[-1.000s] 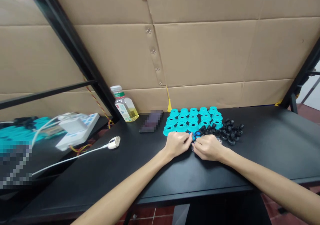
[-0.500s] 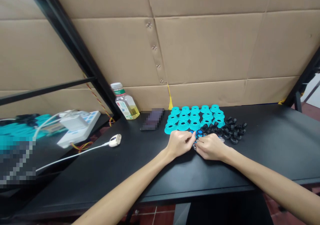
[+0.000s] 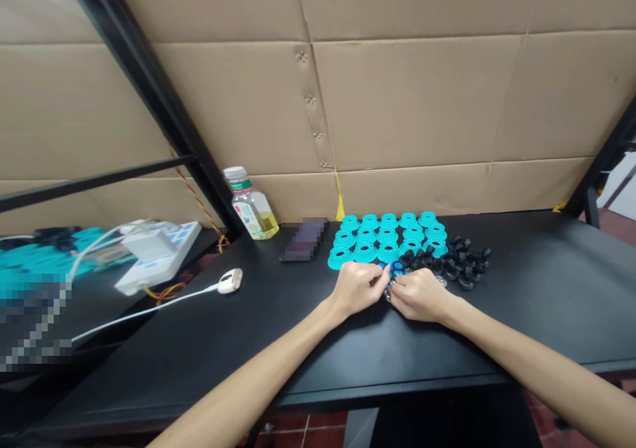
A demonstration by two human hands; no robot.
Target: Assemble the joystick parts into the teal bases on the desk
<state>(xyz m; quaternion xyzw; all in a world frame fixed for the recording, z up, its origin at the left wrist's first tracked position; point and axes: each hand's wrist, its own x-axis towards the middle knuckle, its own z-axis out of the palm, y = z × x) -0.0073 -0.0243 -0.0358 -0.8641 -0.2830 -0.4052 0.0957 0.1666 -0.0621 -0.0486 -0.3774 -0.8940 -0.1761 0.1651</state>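
my left forearm lay in a long diagonal from the bottom edge, left of centre, up toward the middle of the frame, bare and nearly straight at the wrist. my left hand (image 3: 358,287) sat just below centre, fingers curled, thumb and forefinger pinched toward the right. my right arm slanted in from the lower right corner. my right hand (image 3: 420,294) was knuckles-up, fingers tucked under, its fingertips meeting the left hand's.

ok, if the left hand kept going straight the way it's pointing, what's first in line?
The left hand points right and slightly away. First it meets the small blue part at its fingertips, then the right hand close behind. Beyond those, probably the black rings; depth is unclear.
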